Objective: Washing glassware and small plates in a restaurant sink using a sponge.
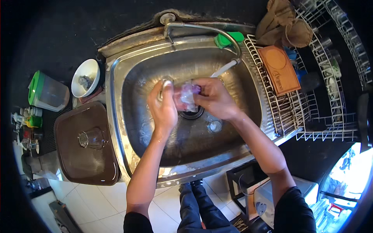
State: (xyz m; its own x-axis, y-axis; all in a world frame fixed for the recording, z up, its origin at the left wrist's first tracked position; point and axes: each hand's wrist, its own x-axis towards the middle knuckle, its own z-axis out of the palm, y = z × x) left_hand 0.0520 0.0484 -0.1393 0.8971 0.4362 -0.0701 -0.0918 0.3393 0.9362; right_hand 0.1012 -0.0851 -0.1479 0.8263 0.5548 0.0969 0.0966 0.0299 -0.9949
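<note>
Above the sink (178,146), the left hand (161,106) and right hand (215,99) grip a blurred, translucent cup (185,98); washing seems midway, a drinking glass (214,126) inside the sink apparently remaining, a tumbler (93,139) left of the sink perhaps done.

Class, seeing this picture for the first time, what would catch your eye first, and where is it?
The eye would likely go first to the middle, where the left hand and right hand hold a blurred, see-through pink-and-purple thing over the metal sink. Next might come the bright green object at the sink's back edge, partly behind the curved tap. At left, a brown tray bearing a clear glass also stands out.
</note>
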